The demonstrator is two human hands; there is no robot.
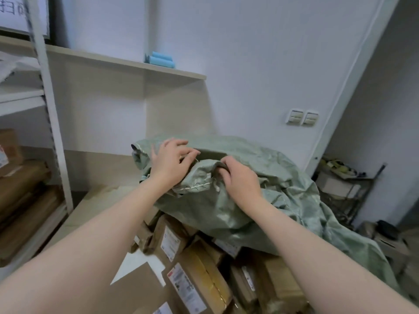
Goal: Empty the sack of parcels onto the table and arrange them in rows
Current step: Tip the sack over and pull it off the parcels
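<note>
A green woven sack (260, 196) lies crumpled over a pile of brown cardboard parcels (195, 275) on the pale wooden table (95, 205). My left hand (171, 160) rests on the upper edge of the sack with its fingers curled over the fabric. My right hand (239, 176) grips a bunched fold of the sack near its hem. Between the two hands a brown box (210, 155) shows through a gap in the sack. Several parcels with white labels spill out below the sack toward me.
A white metal shelf post (48, 109) and shelves with brown boxes (20, 189) stand at the left. A wooden shelf with blue rolls (162, 60) hangs on the back wall. At the right, a wire rack (344, 184) and more boxes sit on the floor.
</note>
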